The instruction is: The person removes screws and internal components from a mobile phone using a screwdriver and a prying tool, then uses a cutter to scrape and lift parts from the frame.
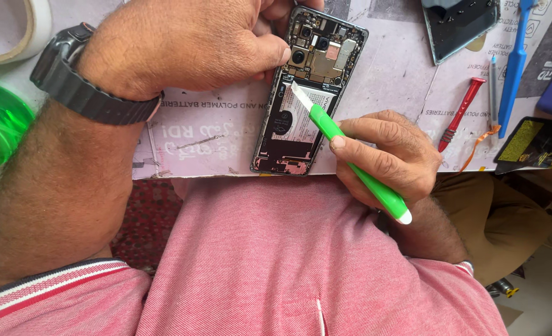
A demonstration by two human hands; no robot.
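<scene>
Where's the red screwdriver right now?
In the head view, the red screwdriver lies on the mat, right of the opened phone and just beyond the right hand, beside the blue tool.

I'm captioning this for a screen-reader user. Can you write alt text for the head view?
A left hand steadies an opened phone on a work mat while the right hand presses a green pry tool against its battery. A red screwdriver and blue tool lie alongside.

The left hand (182,43) hides the opened phone's (307,93) far-left corner, its fingertips cut off by the top edge. The tape roll (14,31) at far left and the blue tool (515,62) at far right are cropped too. Parts on the phone's board are too small to tell.
</scene>
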